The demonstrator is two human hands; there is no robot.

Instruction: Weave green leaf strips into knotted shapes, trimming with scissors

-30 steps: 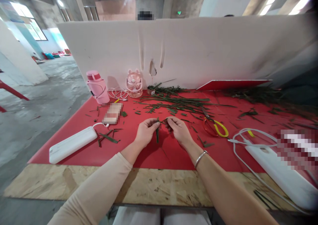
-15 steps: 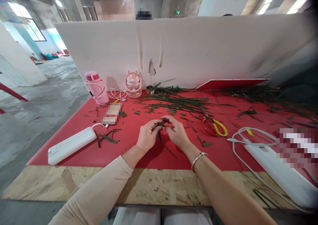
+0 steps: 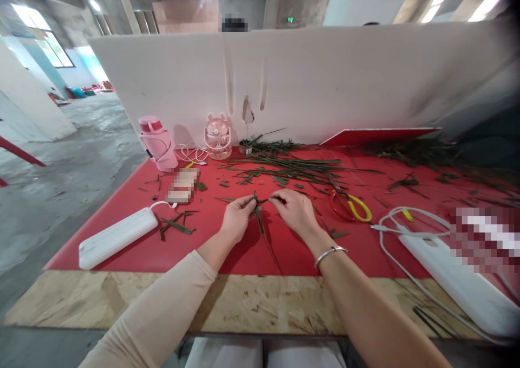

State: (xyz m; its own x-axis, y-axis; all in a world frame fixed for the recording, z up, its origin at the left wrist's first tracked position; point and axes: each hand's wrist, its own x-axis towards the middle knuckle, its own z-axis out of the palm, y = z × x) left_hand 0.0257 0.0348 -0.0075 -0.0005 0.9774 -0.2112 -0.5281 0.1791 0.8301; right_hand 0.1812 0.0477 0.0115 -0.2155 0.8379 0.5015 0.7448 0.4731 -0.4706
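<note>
Near the middle of the red sheet [image 3: 203, 249], my left hand [image 3: 238, 218] pinches a small piece of crossed green leaf strips [image 3: 260, 220]. One long strip hangs from it toward the sheet's front edge. To its right, my right hand [image 3: 296, 210] is closed on the end of a strip that runs out of the same piece. Behind both hands lies a bunch of long green leaves [image 3: 292, 163] with short cut bits around it. Scissors with red and yellow handles [image 3: 352, 206] rest to the right of my right hand.
A pink bottle [image 3: 156, 143], a clear pink bottle [image 3: 218, 137] and a small tin [image 3: 245, 147] stand at the back, before a white panel [image 3: 174, 75]. White power banks lie left [image 3: 117, 238] and right [image 3: 455, 286], with cables. A blurred phone [image 3: 183, 185] lies left.
My hands have moved apart, the right one going right and drawing a strip out sideways. The crossed leaf piece and its long hanging strip now show between them.
</note>
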